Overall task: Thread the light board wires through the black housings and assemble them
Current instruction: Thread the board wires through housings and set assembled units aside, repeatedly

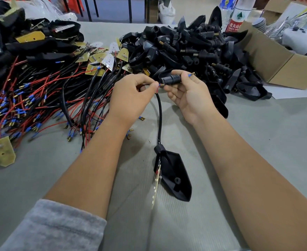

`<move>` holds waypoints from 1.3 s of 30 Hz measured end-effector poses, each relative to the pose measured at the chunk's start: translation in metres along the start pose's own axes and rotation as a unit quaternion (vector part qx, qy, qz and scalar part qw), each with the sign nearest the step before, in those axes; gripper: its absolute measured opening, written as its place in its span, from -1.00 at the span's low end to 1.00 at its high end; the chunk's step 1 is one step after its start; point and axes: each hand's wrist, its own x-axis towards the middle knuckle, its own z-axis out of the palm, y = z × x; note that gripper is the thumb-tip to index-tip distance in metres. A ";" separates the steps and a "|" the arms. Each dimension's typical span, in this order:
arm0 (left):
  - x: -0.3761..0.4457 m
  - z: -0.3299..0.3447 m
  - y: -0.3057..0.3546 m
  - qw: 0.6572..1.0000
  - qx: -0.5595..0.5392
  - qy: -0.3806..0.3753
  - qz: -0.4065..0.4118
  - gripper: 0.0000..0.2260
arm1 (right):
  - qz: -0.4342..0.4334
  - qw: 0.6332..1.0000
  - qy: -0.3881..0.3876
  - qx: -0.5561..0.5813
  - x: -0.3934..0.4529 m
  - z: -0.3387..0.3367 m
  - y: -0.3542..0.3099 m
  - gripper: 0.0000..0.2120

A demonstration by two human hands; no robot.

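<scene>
My left hand (131, 98) pinches the red wire end (159, 86) at the mouth of a small black stem piece (170, 79). My right hand (188, 93) grips that stem piece; a blue-tipped wire end (190, 75) sticks out of its far side. A black sleeved cable (160, 116) hangs from my hands down to a black pointed housing (174, 175) lying on the table. A pale light board (156, 185) sits edge-on at the housing's left side.
A heap of black housings and stems (194, 49) lies behind my hands. Red and black wires with light boards (46, 95) spread at the left. A cardboard box (283, 69) and bottles (237, 15) stand at the back right. The grey table (268, 134) lies under all.
</scene>
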 end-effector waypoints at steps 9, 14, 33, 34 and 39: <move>0.003 0.000 -0.002 0.999 0.020 0.028 -0.022 -0.90 | -0.015 1.000 -0.005 -0.013 0.002 0.000 0.003 -0.72; 0.003 0.001 -0.002 0.999 0.013 0.033 -0.029 -0.88 | -0.025 0.999 -0.023 -0.033 0.002 -0.002 0.005 -0.73; 0.007 0.004 -0.002 0.995 -0.070 0.020 -0.074 -0.80 | -0.040 0.997 -0.040 -0.045 -0.003 0.002 0.004 -0.75; 0.007 0.004 -0.003 0.994 -0.071 0.015 -0.075 -0.80 | -0.041 0.997 -0.044 -0.048 -0.003 0.002 0.004 -0.75; 0.007 0.003 -0.002 0.994 -0.084 0.003 -0.075 -0.80 | -0.033 0.997 -0.061 -0.033 -0.003 0.001 0.004 -0.74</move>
